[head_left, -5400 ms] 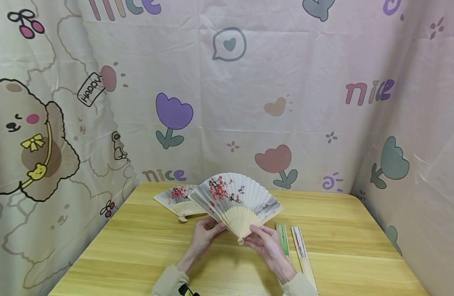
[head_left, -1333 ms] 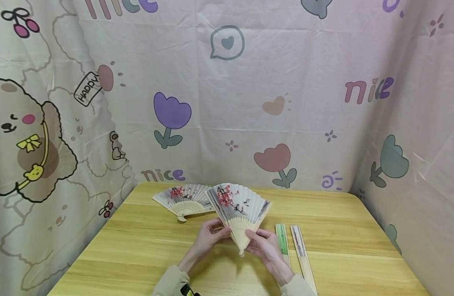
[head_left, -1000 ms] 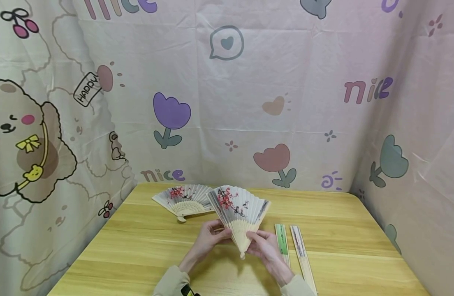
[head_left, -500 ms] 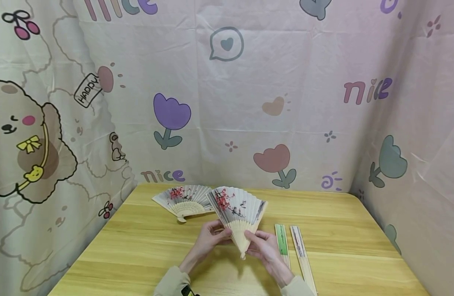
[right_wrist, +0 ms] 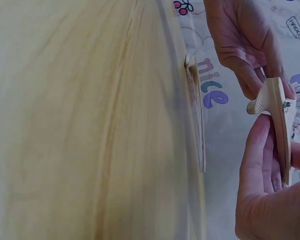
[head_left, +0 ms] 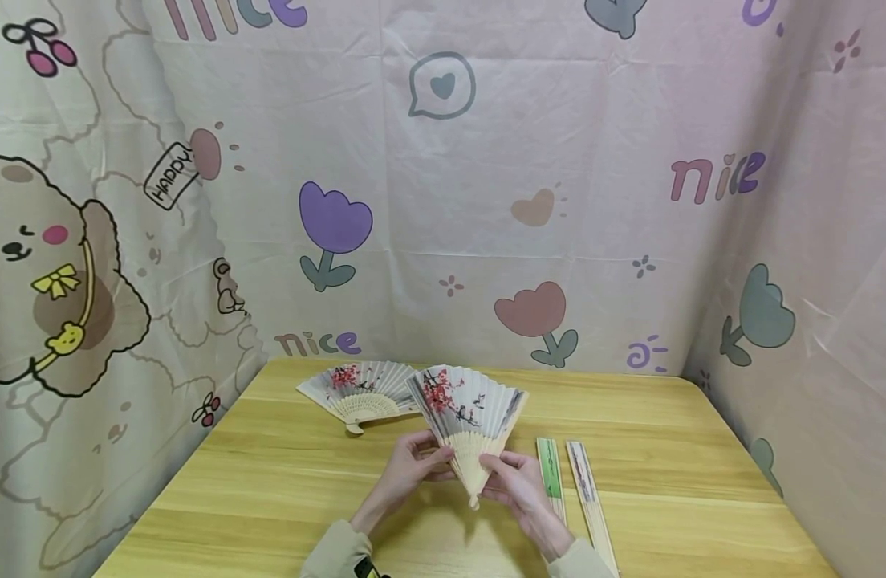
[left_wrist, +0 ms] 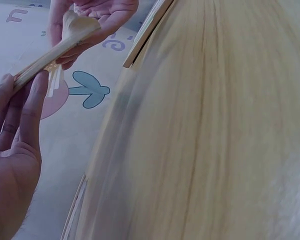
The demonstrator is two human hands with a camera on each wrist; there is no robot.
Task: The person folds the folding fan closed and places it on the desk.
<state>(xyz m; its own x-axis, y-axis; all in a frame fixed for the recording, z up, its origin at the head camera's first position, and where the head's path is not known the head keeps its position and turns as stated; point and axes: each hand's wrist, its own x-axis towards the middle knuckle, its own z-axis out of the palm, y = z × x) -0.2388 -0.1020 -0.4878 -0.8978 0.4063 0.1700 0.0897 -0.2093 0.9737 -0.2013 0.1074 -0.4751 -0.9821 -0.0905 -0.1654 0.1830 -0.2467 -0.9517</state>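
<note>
Over the bench (head_left: 674,433), a partly spread fan (head_left: 466,401) (pivot (head_left: 474,502) downward) is held up — fingers of the left hand (head_left: 407,470) pinch one edge, those of the right hand (head_left: 521,488) the other. Ribs (head_left: 466,451) probably want even, gentle pressure — no forcing.

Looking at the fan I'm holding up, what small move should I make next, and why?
Probably bring your left hand and right hand slightly closer together, folding the blossom-print folding fan further. They grip its opposite sides, and it is only partly spread, narrower than a few seconds ago, which suggests closing.
</note>
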